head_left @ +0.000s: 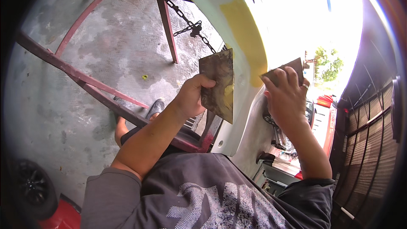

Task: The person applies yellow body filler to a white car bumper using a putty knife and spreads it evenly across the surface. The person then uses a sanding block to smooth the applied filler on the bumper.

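My left hand grips a flat, stained putty board by its left edge, thumb across its face. A dab of yellow filler sits near the board's right edge. In my right hand, a thin dark spreader is held with the fingers laid over it. Its left corner is close to the lower end of a yellow filler patch; I cannot tell if they touch. The patch covers part of a curved white panel, which runs between both hands.
A maroon metal stand spreads over the concrete floor on the left. From it hangs a dark chain. A red vehicle part with a wheel is at lower left. A dark ribbed wall or shutter stands at right.
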{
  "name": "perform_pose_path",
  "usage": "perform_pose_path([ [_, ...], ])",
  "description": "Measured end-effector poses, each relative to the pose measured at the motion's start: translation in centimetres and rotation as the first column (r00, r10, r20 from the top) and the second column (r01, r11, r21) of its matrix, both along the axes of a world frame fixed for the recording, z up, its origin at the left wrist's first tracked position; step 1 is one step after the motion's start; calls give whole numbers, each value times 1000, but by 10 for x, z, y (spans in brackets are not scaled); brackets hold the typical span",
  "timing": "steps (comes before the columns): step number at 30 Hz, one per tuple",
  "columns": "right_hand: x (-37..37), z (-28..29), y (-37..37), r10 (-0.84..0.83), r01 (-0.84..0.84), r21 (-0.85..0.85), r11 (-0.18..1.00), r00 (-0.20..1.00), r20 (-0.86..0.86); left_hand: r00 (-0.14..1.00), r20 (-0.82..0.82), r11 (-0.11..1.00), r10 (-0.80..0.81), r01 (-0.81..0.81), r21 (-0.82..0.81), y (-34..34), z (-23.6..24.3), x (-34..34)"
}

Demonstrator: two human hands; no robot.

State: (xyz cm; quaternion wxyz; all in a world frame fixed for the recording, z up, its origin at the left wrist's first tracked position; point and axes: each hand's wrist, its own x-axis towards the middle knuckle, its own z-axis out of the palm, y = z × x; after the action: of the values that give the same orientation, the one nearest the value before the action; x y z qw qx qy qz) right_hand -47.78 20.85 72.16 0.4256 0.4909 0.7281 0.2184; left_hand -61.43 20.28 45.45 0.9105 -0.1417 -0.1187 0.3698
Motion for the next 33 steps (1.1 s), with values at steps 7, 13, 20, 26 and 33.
perform_pose_path([
  [7,33,-45,-9,61,-66,59,996,995,79,1000,15,999,2,-3,32,-2,-2,2],
  [13,0,-15,2,-109,143,-184,972,977,182,998,-46,995,35,-30,100,0,4,-7],
  [20,12,3,6,-40,32,-109,994,996,-74,993,-117,993,10,4,121,-1,8,-10],
  [26,38,-33,-3,104,-103,-17,995,993,63,1000,1,999,-6,6,35,-4,2,-6],
  [33,31,-13,-4,-55,55,-90,994,998,-5,1000,20,1000,9,-9,23,-3,1,-2],
])
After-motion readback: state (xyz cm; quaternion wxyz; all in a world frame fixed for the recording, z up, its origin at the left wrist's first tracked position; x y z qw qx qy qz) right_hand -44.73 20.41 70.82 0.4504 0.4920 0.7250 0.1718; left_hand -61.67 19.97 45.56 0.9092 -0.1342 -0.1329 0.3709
